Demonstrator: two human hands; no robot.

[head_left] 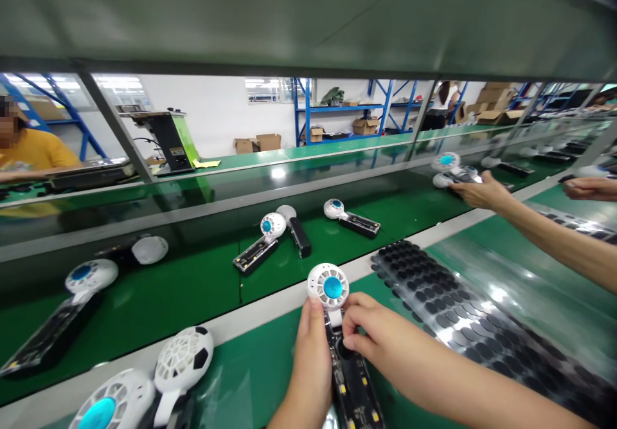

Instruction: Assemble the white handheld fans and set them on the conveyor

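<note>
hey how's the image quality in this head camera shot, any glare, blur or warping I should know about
Head view: straight edges bow strongly, a wide-angle warp, worst at the borders. Ceiling lights glare off the glossy green conveyor belt and the sheet of black pads. The left hand and right hand on the handheld fan are sharp; the fans at the lower left look stretched. The upper third is a dark shelf underside.

view: single head cam, no second view
facing: forward and down across green bench
nearness: close on fingers (359,326); conveyor belt (202,274) just beyond them
</note>
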